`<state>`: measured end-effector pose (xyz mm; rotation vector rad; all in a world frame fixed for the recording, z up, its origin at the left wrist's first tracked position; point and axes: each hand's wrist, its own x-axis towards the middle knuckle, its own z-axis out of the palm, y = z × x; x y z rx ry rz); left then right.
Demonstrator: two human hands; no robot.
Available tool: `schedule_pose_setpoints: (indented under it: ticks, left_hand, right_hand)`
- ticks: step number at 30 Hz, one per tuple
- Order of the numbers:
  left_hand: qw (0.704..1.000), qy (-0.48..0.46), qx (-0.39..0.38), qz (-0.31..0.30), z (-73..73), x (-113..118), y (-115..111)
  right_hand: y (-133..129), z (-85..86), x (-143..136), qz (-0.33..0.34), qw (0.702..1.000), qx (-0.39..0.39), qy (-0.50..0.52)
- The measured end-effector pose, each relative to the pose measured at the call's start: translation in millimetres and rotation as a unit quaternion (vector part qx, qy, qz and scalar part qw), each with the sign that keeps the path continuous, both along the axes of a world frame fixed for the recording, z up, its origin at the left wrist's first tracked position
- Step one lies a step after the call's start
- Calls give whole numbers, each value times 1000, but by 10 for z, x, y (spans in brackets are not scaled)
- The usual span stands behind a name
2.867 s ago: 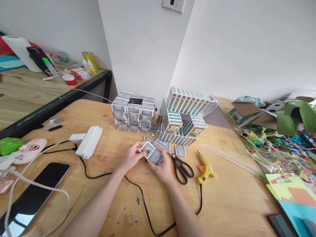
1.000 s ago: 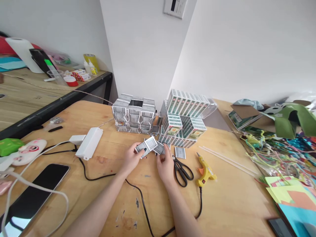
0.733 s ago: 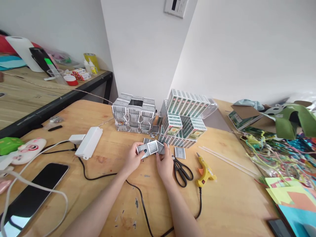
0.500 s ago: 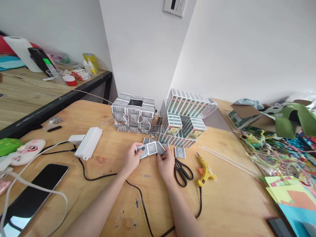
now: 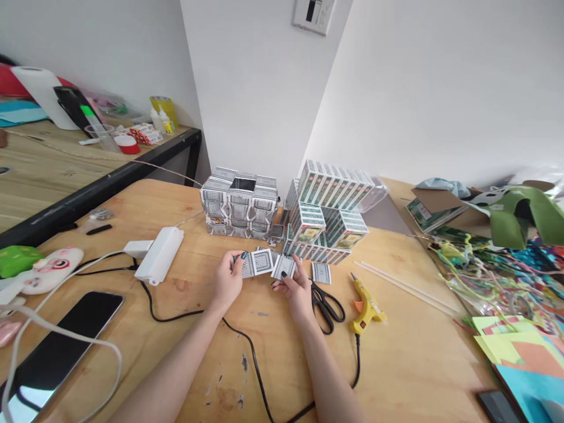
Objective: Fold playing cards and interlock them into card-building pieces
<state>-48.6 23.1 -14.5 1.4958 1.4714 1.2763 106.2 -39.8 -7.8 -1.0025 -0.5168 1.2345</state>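
Observation:
My left hand (image 5: 229,278) pinches a folded playing card (image 5: 259,262) with a grey patterned back. Between thumb and fingers of my right hand (image 5: 297,288) is another grey-backed card (image 5: 283,268), tilted and close to the first one. Part of a further card shows behind them. Just right of my right hand lie black-handled scissors (image 5: 326,305), their blades partly hidden by it. A loose card (image 5: 321,272) rests above the scissors. Beyond my hands stands a box-like structure built of folded cards (image 5: 240,205), with a square opening on top.
Stacked card boxes (image 5: 328,205) stand behind my right hand. A yellow glue gun (image 5: 366,305) and clear glue sticks (image 5: 405,286) lie to the right. A white power strip (image 5: 159,255), black cable and a phone (image 5: 66,346) are on the left. Colourful craft scraps (image 5: 497,264) pile up far right.
My hands have drawn slightly apart. The left has shifted left with its card, and the card in my right hand now shows its patterned back separately.

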Motion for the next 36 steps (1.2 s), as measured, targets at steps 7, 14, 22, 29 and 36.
schedule_pose_setpoints:
  ticks: [7,14,22,29,36]
  left_hand:
    - [1000,-15,0,19,14,-3,3]
    - [999,-3,-11,-42,-59,52,-34]
    - [1000,0,-3,14,-14,14,-23]
    - [1000,-4,-3,14,-46,20,-18]
    - [1000,-22,-7,19,-22,6,-7]
  right_hand:
    - [3,-25,20,4,1000,-1,3]
    - [22,-37,15,11,999,-6,-30]
    - [12,-45,16,-7,999,2,-38]
    - [14,-30,5,4,999,3,-50]
    - [3,-18,7,1,999,-3,-51]
